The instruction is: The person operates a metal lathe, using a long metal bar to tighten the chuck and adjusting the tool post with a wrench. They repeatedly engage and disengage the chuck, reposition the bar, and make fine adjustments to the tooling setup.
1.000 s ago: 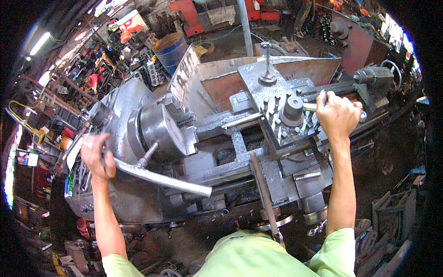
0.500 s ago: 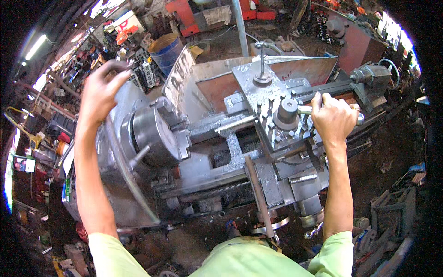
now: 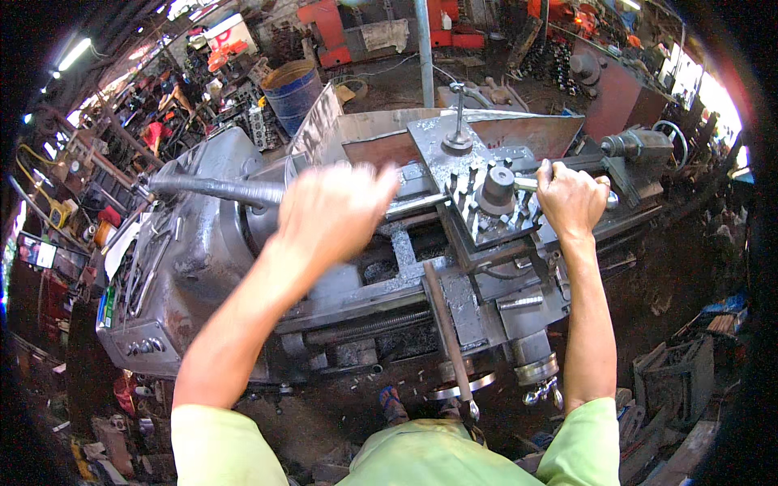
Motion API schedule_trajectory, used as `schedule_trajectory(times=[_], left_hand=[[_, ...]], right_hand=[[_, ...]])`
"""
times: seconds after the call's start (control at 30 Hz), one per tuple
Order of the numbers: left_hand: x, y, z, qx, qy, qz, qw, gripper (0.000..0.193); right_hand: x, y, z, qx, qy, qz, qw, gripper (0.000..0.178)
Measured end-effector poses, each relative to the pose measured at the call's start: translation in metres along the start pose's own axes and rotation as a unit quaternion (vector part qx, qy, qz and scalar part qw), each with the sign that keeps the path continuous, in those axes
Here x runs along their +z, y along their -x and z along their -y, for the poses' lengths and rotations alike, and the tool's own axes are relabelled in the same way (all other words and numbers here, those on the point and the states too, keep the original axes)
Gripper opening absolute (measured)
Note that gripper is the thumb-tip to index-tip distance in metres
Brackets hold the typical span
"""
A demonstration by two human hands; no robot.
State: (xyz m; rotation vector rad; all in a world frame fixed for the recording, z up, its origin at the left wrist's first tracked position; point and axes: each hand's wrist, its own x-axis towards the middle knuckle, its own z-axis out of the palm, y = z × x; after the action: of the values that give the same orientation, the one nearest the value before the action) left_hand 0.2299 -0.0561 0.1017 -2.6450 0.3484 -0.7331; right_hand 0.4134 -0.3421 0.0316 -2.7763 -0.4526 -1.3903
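Note:
Above the lathe, my left hand [image 3: 336, 209] is smeared by motion in front of the chuck area, so its fingers and anything in them cannot be made out. A long dark bar [image 3: 215, 189] reaches from the headstock to beside this hand; whether they touch is unclear. My right hand [image 3: 571, 198] is closed around the tool post handle [image 3: 527, 185]. Left of that handle stands the round tool post [image 3: 497, 191], ringed by several square-headed bolts. A slim tool bar [image 3: 417, 206] juts from the post toward my left hand, which mostly hides the chuck.
The grey headstock [image 3: 194, 243] fills the left, with loose tools along its top. Metal chips cover the carriage plate [image 3: 438, 134], where a stand with a round base [image 3: 458, 142] sits. The tailstock [image 3: 640, 146] is at right. A wooden-looking rod [image 3: 448, 332] slopes toward me.
My left hand has swung right and down, from over the headstock to before the chuck. The long bar, earlier slanting down toward me, now lies nearly level. My right hand still grips the handle.

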Motion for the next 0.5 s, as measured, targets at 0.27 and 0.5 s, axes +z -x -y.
schedule_trajectory(times=[0.27, 0.5], left_hand=[[-0.08, 0.236, 0.108, -0.24, -0.078, 0.013, 0.968, 0.013], [-0.033, 0.205, 0.136, -0.48, 0.203, -0.259, 0.813, 0.036]], right_hand=[[-0.002, 0.0, -0.001, 0.012, -0.01, 0.032, 0.999, 0.04], [-0.003, 0.001, -0.001, 0.002, -0.028, 0.009, 1.0, 0.04]])
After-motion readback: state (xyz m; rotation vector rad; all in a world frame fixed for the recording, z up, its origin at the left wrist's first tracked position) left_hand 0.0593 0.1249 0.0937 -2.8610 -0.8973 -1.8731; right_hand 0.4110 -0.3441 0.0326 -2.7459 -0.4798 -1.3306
